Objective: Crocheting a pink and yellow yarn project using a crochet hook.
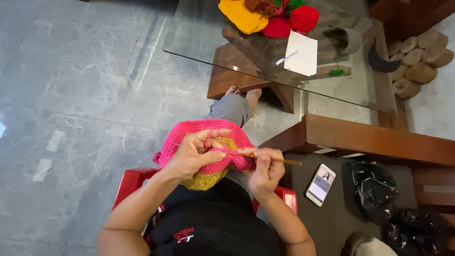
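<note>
Pink crochet piece (201,137) – left hand (192,154) gripping edge

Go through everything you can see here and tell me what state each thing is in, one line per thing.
Left hand: gripping the crochet piece, pink yarn looped over a finger.
Right hand: closed on the crochet hook.
Crochet hook: tip in the pink stitches.
Crochet piece: pink and yellow, unfinished, resting on the lap.
Phone: screen lit, lying face up.
Pen: lying on the white paper.
Black bags: crumpled, lying on the seat.
</note>
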